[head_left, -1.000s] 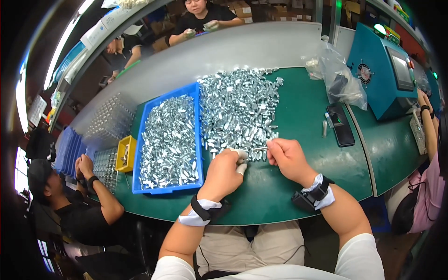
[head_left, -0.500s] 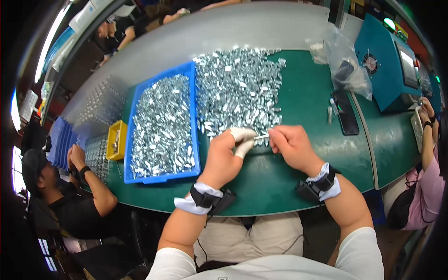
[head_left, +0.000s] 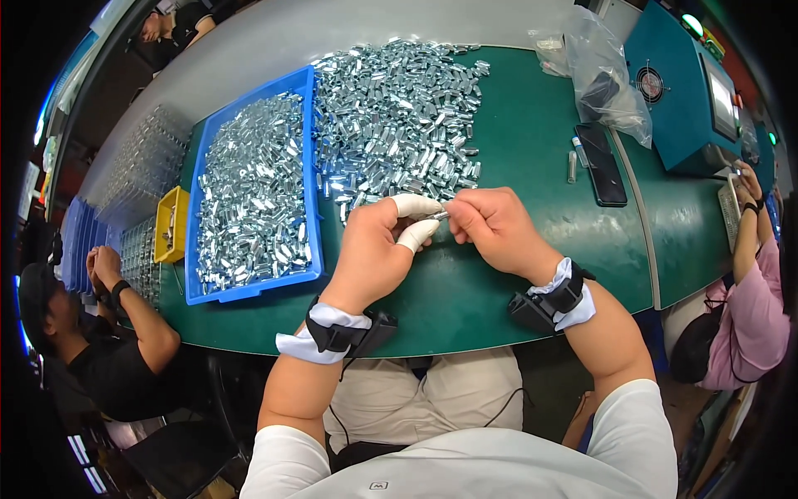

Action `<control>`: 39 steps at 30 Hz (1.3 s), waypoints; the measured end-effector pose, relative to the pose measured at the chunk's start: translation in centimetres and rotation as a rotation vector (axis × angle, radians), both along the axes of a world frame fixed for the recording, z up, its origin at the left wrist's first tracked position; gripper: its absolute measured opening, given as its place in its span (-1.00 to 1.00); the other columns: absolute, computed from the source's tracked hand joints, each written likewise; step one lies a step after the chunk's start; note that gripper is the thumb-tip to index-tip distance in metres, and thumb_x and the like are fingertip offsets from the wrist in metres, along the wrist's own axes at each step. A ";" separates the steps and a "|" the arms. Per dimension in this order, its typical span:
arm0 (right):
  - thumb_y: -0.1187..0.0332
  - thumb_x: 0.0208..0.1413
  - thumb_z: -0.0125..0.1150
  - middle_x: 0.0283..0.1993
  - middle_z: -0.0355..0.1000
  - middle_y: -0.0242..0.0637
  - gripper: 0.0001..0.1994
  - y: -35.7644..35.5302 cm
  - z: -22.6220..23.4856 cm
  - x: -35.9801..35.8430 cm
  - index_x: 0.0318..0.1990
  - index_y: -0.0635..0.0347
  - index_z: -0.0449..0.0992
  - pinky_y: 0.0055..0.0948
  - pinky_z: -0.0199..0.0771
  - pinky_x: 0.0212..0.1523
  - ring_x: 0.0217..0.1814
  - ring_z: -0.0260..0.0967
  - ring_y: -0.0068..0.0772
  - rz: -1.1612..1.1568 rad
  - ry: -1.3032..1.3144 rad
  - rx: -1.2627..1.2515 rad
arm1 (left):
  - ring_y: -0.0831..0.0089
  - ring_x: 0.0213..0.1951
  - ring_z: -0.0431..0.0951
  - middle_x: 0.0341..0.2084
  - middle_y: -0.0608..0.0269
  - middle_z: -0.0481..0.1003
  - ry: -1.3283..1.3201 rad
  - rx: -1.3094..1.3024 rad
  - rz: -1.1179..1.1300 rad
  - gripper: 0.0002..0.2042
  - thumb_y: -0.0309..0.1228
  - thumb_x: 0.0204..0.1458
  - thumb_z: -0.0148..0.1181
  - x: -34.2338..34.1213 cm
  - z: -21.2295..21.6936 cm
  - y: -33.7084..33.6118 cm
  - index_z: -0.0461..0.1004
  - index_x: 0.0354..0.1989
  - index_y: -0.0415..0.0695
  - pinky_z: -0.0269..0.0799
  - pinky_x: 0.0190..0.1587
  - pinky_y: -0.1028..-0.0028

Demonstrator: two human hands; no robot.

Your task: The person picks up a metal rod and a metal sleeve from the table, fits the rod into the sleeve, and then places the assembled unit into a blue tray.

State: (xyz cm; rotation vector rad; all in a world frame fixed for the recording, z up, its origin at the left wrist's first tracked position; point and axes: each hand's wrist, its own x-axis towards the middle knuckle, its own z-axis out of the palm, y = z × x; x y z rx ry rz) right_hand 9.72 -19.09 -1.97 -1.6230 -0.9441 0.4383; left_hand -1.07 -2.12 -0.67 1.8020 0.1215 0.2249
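My left hand (head_left: 378, 245), with white covers on thumb and forefinger, pinches a small silvery metal part (head_left: 435, 216). At that part's other end are the closed fingertips of my right hand (head_left: 503, 226); whatever they grip there is too small to make out. Both hands meet over the green table, just in front of a wide heap of shiny metal parts (head_left: 399, 116). Left of the heap, a blue tray (head_left: 314, 208) holds many similar parts.
A yellow bin (head_left: 163, 241) and clear stacked trays (head_left: 137, 170) stand to the left, near a seated co-worker (head_left: 125, 333). Rightward lie a phone (head_left: 605, 170), a small tube (head_left: 572, 166) and a plastic bag (head_left: 603, 75). Beyond is a teal machine (head_left: 677, 91), with another person (head_left: 748, 316) beside it.
The view has shifted, so the tray, heap and table sit higher and further left. My hands remain together at the small part, its exposed length now looking shorter.
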 end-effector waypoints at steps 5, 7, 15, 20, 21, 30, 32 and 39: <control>0.35 0.31 0.00 -0.58 0.37 -0.42 -0.68 0.1 0.2 -0.1 -0.51 0.31 0.43 -0.57 0.34 -0.50 -0.55 0.32 -0.65 0.027 -0.024 0.004 | 0.54 -0.37 0.57 -0.36 0.20 0.61 0.014 -0.037 -0.012 -0.83 -0.59 0.07 0.23 -0.2 0.5 -0.2 0.56 -0.15 -0.27 0.48 -0.30 0.56; 0.35 0.31 0.00 -0.57 0.38 -0.42 -0.68 0.1 0.1 -0.1 -0.50 0.31 0.43 -0.57 0.34 -0.50 -0.55 0.32 -0.65 0.031 -0.028 0.007 | 0.54 -0.37 0.57 -0.37 0.19 0.61 -0.011 -0.031 -0.007 -0.83 -0.58 0.06 0.23 -0.3 0.4 0.0 0.56 -0.15 -0.27 0.48 -0.30 0.55; 0.28 0.34 -0.02 -0.58 0.35 -0.45 -0.63 -0.3 0.4 0.3 -0.51 0.27 0.42 -0.60 0.30 -0.50 -0.54 0.30 -0.67 -0.108 0.092 0.080 | 0.31 -0.21 0.56 -0.32 0.16 0.59 -0.228 0.601 0.538 -0.75 -0.54 -0.01 0.30 -2.1 1.6 4.6 0.55 -0.12 -0.20 0.45 -0.14 0.40; 0.26 0.34 -0.01 -0.59 0.34 -0.46 -0.63 0.0 0.6 0.3 -0.52 0.26 0.42 -0.61 0.28 -0.50 -0.54 0.29 -0.68 -0.066 0.103 0.081 | 0.06 -0.17 0.48 -0.41 0.06 0.52 -0.097 1.007 0.171 -0.73 -0.53 -0.15 0.35 -1.8 1.9 2.3 0.55 -0.20 -0.20 0.40 -0.09 0.20; 0.26 0.34 -0.01 -0.59 0.34 -0.46 -0.63 0.0 0.7 0.3 -0.52 0.26 0.42 -0.61 0.28 -0.50 -0.54 0.29 -0.68 -0.070 0.102 0.077 | 0.06 -0.17 0.48 -0.41 0.06 0.52 -0.101 1.013 0.177 -0.73 -0.53 -0.15 0.35 -1.7 1.8 2.1 0.55 -0.20 -0.20 0.40 -0.09 0.20; 0.29 0.33 -0.02 -0.61 0.36 -0.44 -0.63 -0.2 0.9 0.1 -0.53 0.28 0.43 -0.60 0.28 -0.53 -0.57 0.30 -0.68 -0.112 0.073 0.087 | 0.22 -0.29 0.53 -0.42 0.09 0.53 0.069 0.723 0.149 -0.80 -0.54 -0.02 0.27 0.3 1.9 1.4 0.53 -0.19 -0.24 0.45 -0.19 0.31; 0.29 0.33 -0.02 -0.61 0.37 -0.44 -0.63 -0.6 0.9 0.1 -0.53 0.28 0.43 -0.59 0.28 -0.54 -0.57 0.30 -0.68 -0.134 0.079 0.089 | 0.36 -0.29 0.57 -0.38 0.17 0.55 0.076 0.045 0.135 -0.85 -0.54 0.11 0.19 0.8 2.2 0.4 0.52 -0.16 -0.27 0.47 -0.20 0.44; 0.29 0.30 0.01 -0.64 0.39 -0.39 -0.64 -0.5 1.0 0.0 -0.53 0.30 0.45 -0.55 0.29 -0.55 -0.59 0.34 -0.64 -0.171 0.111 0.090 | 0.48 -0.29 0.59 -0.33 0.18 0.57 -0.039 -0.361 0.121 -0.89 -0.57 0.17 0.11 1.1 1.3 -0.1 0.51 -0.17 -0.29 0.52 -0.27 0.52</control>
